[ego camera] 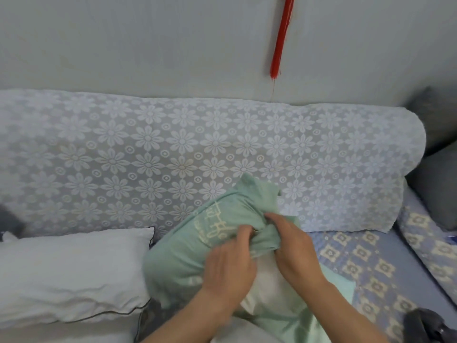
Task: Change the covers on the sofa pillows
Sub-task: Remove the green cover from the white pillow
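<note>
A pillow in a mint-green cover (188,246) with pale lettering lies on the sofa seat in front of me. Its white inner pillow (267,285) shows at the open near edge. My left hand (230,263) pinches the bunched green fabric at that opening. My right hand (294,246) grips the gathered cover edge just to the right, fingers curled into the cloth. Both hands are close together over the opening. A white pillow (69,273) with dark piping lies to the left on the seat.
The sofa backrest (173,149) wears a pale flower-patterned throw. The seat (366,263) on the right has a blue patterned cover. Grey cushions (435,184) stand at the far right. A red tassel (282,40) hangs on the wall. A dark object (430,323) sits at bottom right.
</note>
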